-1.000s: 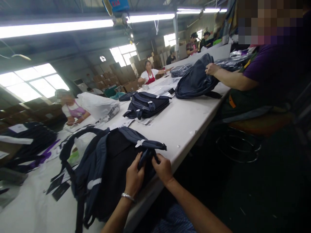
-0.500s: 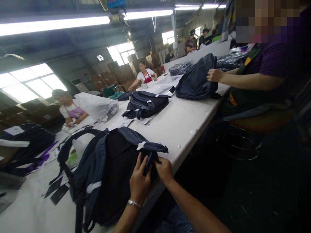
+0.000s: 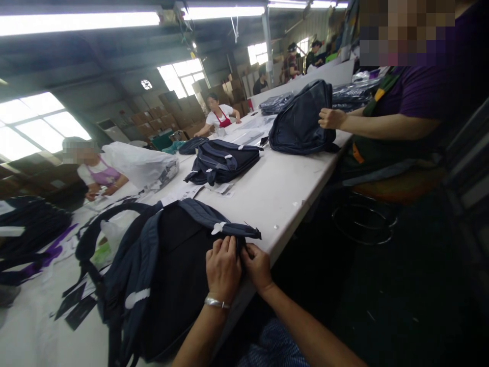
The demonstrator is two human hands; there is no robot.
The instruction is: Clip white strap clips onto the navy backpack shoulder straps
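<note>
A dark navy backpack (image 3: 179,275) lies on the white table (image 3: 282,188), its back panel up and its straps spread, with white tabs on them. My left hand (image 3: 224,265), with a silver bangle at the wrist, is closed on the backpack's near right edge, beside the end of a strap. Close by on the right, my right hand (image 3: 257,265) pinches the same edge. The fingertips of both hands are partly hidden in the dark fabric.
Another backpack (image 3: 225,160) lies farther up the table. At the right, a person in a purple shirt holds an upright backpack (image 3: 301,120). Two people work across the table near a clear plastic bag (image 3: 143,165). Black tags (image 3: 80,308) lie at the left.
My left hand's fingers were stretched up beside the strap and are now curled down onto the backpack's edge. My right hand stays at that edge. The view has shifted slightly.
</note>
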